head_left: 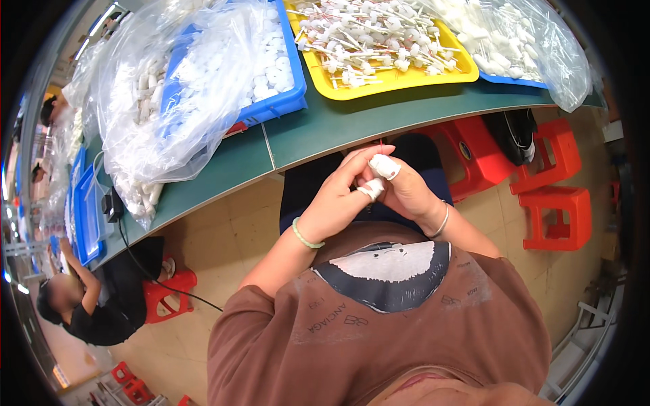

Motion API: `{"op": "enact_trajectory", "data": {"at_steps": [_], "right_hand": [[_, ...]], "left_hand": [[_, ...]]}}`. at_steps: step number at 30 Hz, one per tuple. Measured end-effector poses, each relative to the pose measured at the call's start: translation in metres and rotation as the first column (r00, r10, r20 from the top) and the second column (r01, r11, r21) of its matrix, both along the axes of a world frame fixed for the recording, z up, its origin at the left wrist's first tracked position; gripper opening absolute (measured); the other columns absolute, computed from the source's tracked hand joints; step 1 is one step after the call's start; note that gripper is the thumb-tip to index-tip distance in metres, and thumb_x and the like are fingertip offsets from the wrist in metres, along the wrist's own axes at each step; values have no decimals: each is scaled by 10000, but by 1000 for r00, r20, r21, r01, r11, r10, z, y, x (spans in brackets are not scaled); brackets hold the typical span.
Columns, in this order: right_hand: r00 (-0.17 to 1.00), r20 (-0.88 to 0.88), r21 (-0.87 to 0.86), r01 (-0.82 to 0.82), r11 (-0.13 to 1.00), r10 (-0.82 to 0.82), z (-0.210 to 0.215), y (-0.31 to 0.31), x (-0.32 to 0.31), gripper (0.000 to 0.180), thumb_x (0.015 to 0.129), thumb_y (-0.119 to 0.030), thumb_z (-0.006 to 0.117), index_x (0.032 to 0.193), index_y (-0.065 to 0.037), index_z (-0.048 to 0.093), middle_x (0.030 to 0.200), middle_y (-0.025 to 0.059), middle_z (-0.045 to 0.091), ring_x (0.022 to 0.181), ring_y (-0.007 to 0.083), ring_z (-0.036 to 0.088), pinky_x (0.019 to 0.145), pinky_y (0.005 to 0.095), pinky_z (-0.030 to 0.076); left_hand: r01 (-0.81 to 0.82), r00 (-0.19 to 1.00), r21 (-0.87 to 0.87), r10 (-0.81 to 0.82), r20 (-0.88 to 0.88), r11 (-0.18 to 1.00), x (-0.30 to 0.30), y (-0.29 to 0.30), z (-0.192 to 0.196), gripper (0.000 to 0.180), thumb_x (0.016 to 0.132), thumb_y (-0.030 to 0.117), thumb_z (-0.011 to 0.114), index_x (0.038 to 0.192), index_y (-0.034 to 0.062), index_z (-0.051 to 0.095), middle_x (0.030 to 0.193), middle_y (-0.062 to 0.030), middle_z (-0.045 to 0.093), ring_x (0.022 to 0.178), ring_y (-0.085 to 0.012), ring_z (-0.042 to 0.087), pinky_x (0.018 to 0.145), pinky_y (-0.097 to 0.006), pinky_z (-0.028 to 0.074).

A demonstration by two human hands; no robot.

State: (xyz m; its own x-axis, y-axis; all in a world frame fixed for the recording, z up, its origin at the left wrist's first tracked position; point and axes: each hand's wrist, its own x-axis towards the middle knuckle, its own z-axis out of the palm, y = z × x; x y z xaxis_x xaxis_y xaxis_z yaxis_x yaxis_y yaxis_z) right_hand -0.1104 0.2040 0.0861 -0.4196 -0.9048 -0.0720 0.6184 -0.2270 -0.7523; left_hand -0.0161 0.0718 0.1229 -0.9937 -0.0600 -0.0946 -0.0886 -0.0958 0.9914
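Note:
My left hand (336, 197) and my right hand (412, 193) meet in front of my body, just off the table's near edge. Both are closed, fingertips pressed together. White wrapping (372, 189) covers my left thumb, and similar white wrapping (384, 166) covers my right thumb. A thin red strand (381, 145) pokes up at the fingertips; whatever else they pinch is hidden. Beyond them on the table, a yellow tray (406, 80) holds a heap of small white pieces with thin stems and red bits.
A blue bin (288, 101) of white pieces and clear plastic bags (183, 145) cover the green table's (332, 132) left part. More bagged white parts (504, 44) lie at the right. Red stools (558, 216) stand on the floor. Another person (101, 304) sits at left; a black cable (139, 260) hangs nearby.

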Motion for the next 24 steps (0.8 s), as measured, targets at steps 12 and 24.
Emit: {"op": "enact_trajectory", "data": {"at_steps": [12,24], "right_hand": [[964,212,-4,-163,987,161,-18,-2,-7,484,966,-553,452,809,-100,520,783,-5,562,706,98,545,601,254,454],[931,-366,24,0,1000,8,8,11,0,378,1028,-280,374,1271,0,447,1051,122,623,918,173,636,825,296,492]], "left_hand": [[-110,993,218,101,53,970,-6,11,-12,476,851,6,607,1320,44,529,969,-9,590,725,-55,551,620,-212,489],[-292,947,718,295,127,632,4,8,-2,555,930,162,636,1428,80,404,1304,-115,565,1012,-132,587,703,-249,468]]}}
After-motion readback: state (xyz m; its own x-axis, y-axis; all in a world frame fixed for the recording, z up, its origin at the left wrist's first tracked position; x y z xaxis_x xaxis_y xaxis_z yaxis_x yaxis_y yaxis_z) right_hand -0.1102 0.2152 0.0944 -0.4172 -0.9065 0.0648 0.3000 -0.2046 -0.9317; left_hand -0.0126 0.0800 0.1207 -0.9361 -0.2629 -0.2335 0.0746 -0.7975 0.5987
